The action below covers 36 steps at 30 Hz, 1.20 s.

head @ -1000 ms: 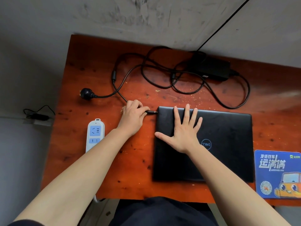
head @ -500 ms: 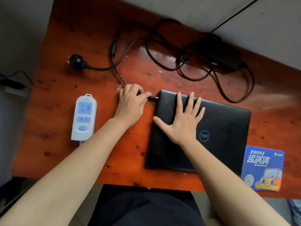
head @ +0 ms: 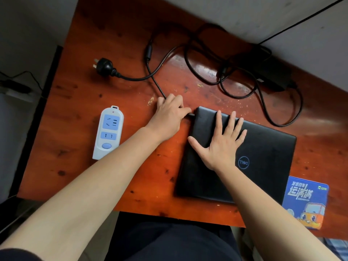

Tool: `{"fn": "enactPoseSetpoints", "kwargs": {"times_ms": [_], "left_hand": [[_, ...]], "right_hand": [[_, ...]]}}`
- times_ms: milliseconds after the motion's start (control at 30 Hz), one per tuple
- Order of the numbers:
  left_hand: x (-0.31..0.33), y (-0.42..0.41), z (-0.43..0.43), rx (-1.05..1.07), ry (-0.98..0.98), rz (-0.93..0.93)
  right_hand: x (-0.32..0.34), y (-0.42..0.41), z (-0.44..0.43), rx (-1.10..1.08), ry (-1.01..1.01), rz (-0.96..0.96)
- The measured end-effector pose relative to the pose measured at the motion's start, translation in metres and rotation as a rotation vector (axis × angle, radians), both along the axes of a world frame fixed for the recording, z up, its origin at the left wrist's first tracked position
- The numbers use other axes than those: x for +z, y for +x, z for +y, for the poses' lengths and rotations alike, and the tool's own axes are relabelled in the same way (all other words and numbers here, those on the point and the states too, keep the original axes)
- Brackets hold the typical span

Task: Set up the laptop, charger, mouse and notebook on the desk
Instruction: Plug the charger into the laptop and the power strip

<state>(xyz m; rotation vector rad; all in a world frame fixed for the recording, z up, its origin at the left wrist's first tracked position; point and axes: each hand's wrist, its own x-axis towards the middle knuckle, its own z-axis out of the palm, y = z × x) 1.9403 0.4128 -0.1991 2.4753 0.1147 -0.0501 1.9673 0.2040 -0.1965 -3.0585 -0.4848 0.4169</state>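
Note:
A closed black laptop (head: 263, 159) lies on the red-brown wooden desk (head: 113, 176). My right hand (head: 219, 143) rests flat on its lid, fingers spread. My left hand (head: 169, 114) is closed on the charger's connector (head: 191, 114), which sits at the laptop's far left corner. The charger's black cable (head: 192, 66) loops across the back of the desk to the power brick (head: 267, 74). Its wall plug (head: 104, 66) lies loose at the back left. A blue mouse pad (head: 306, 202) with a cartoon car sits at the right front.
A white and blue power strip (head: 109, 132) lies on the desk left of my left arm. The wall runs right behind the desk. A thin black wire (head: 301, 21) crosses the wall at top right. Another cable lies on the floor at far left.
The camera has tilted and moved closer, so the desk looks rotated. The connector now sits tighter against the laptop's corner. My right hand has stayed flat on the lid.

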Motion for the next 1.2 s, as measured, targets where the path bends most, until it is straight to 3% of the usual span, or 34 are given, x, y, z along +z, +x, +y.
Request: {"fn": "enactPoseSetpoints", "kwargs": {"times_ms": [267, 533, 667, 800, 900, 1067, 1200], "left_hand": [[0.005, -0.005, 0.000, 0.045, 0.049, -0.036], [0.036, -0.024, 0.003, -0.007, 0.101, 0.132], [0.048, -0.041, 0.036, 0.015, 0.297, 0.015], [0.049, -0.042, 0.081, 0.246, 0.496, 0.180], [0.048, -0.041, 0.103, 0.494, 0.432, 0.330], [0.043, -0.052, 0.106, 0.985, 0.018, 0.530], [0.032, -0.079, 0.097, 0.904, 0.038, 0.576]], "right_hand": [[0.005, 0.002, 0.001, 0.012, -0.019, 0.081], [0.014, 0.011, 0.001, 0.022, -0.029, 0.223], [0.012, 0.013, 0.000, 0.026, -0.033, 0.240], [0.012, 0.015, 0.000, 0.031, -0.037, 0.267], [0.012, 0.016, 0.000, 0.031, -0.025, 0.272], [0.013, 0.012, 0.000, 0.034, -0.007, 0.239], [0.019, 0.010, 0.012, 0.036, 0.026, 0.226]]}}
